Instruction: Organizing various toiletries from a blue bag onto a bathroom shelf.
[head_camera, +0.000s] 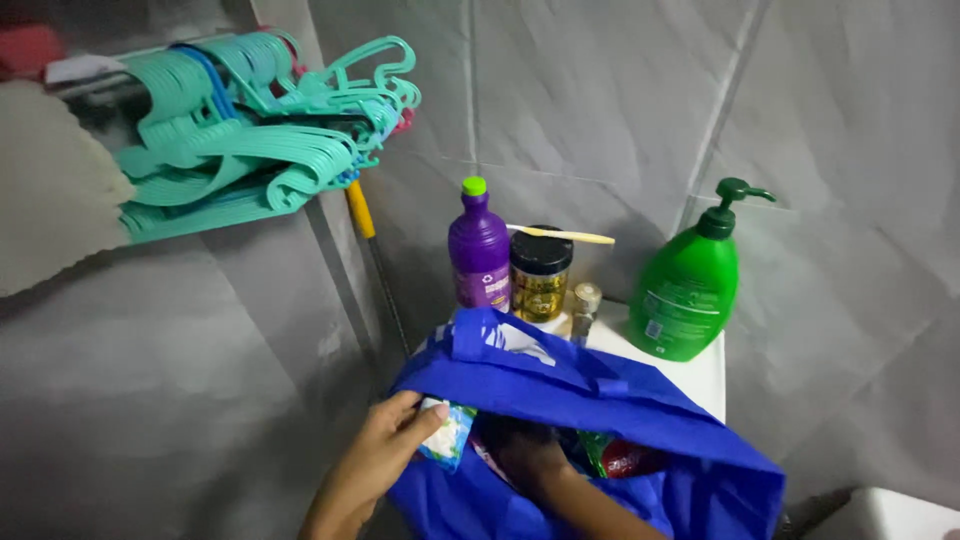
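Packet (447, 430) at bag (640, 420) mouth, near-left rim, white-teal, long axis running near-far. Your left hand (385, 450) pinches its left edge, thumb on top, fingers closed on it. Your right hand (535, 455) sunk inside bag, just right of packet; grip hidden, cannot tell. Red-green pack (625, 458) further right in bag. Far, on white ledge (700, 375): purple bottle (480, 250), dark jar (540, 275), green pump bottle (688, 285). Teal hangers (250, 130) far left.
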